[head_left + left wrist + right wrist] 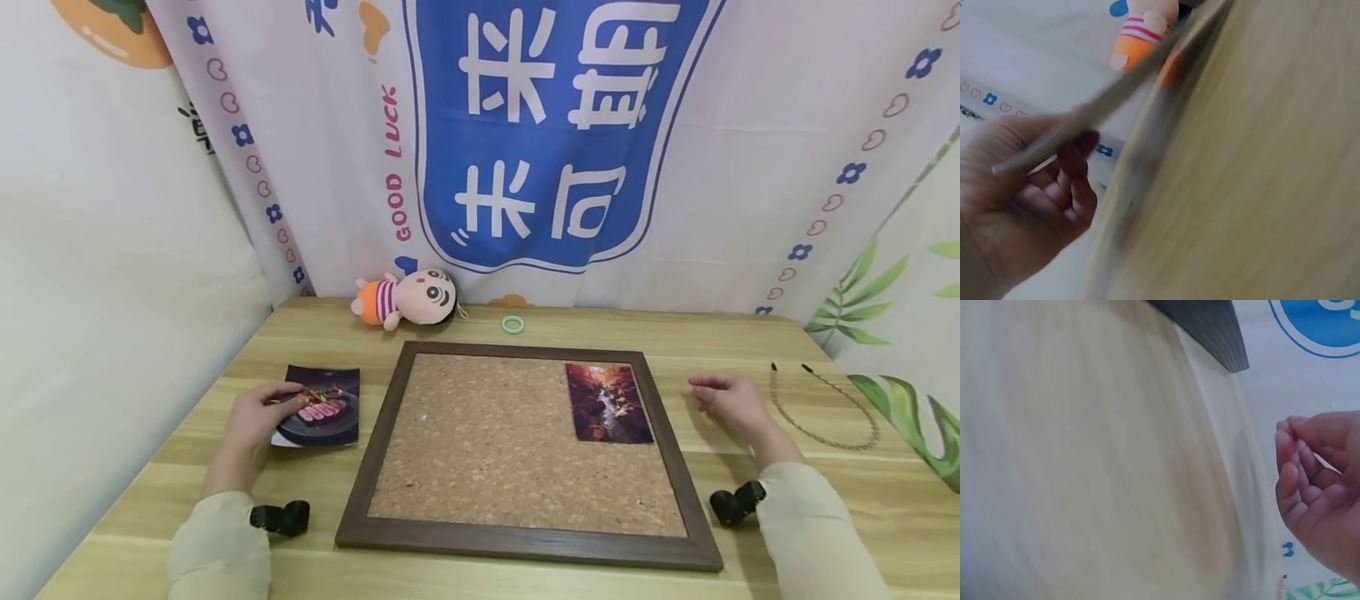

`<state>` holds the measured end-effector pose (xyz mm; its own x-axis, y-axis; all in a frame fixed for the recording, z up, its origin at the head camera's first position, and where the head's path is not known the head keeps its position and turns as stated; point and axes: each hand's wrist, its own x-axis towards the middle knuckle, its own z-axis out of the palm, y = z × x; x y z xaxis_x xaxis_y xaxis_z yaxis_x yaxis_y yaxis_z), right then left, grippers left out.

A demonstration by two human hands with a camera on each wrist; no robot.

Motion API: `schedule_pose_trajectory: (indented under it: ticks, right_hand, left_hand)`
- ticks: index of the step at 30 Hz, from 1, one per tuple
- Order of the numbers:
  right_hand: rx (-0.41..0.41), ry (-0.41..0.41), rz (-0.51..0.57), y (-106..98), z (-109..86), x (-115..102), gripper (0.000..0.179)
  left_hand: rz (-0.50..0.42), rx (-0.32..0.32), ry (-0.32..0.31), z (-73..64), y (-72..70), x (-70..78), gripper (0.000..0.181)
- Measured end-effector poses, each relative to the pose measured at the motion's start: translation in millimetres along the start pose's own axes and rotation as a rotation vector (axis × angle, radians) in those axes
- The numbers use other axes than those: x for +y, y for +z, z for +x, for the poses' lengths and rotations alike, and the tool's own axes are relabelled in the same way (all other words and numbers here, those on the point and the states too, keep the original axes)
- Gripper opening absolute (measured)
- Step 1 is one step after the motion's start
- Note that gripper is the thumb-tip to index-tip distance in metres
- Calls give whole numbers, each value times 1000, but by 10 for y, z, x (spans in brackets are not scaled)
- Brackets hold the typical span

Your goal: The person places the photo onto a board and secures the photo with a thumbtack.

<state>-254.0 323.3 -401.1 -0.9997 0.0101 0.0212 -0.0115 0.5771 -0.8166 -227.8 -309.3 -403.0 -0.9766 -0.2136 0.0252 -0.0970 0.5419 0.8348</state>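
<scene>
My left hand (251, 425) pinches a photo print (330, 427) of sliced meat on a dark plate, left of the cork board. A white edge shows beneath the print's lower corner. In the left wrist view the print (1100, 109) appears edge-on between thumb and fingers. The brown-framed cork board (487, 454) lies flat on the table, with a red and orange waterfall photo (609, 404) at its upper right. A tiny shiny spot (424, 414) shows on the cork's left side. Right of the frame hovers my right hand (735, 408), fingers loosely curled, thumb near the index fingertip, nothing visible in them.
Behind the board lie a plush doll (405, 298) in orange shorts and a small green ring (512, 324). A thin braided cord (832, 446) curves on the table beyond my right hand. A printed curtain (750, 167) hangs along the wooden table's back edge.
</scene>
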Motion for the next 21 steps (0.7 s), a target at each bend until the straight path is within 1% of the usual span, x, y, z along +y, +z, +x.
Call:
schedule_pose_trajectory:
  ticks: [2, 6, 7, 9, 10, 13, 16, 19, 21]
  right_hand:
    - [-7, 1, -12, -18, 3, -36, 35]
    - [0, -22, -26, -68, 14, -122, 38]
    - [2, -28, -24, -81, 21, -145, 38]
    - [9, -42, -24, -106, 40, -195, 39]
    - [12, -46, -31, -119, 52, -227, 39]
    - [18, -55, -47, -139, 101, -340, 40]
    - [30, -80, -52, -120, 165, -456, 39]
    - [49, -100, -35, -49, 231, -576, 38]
    - [58, -112, 4, 24, 272, -661, 38]
  left_hand:
    - [-40, -1, -2, -8, -32, 27, 47]
    - [-37, -24, -12, 42, -99, 69, 47]
    - [-40, -44, 2, 56, -115, 86, 47]
    - [-75, -87, 17, 80, -140, 141, 48]
    - [-92, -107, 29, 84, -152, 185, 48]
    - [-140, -180, 89, 74, -163, 352, 51]
    - [-180, -216, 108, 91, -113, 493, 52]
    - [-240, -257, 106, 120, -9, 612, 53]
    - [-257, -280, 100, 146, 76, 674, 53]
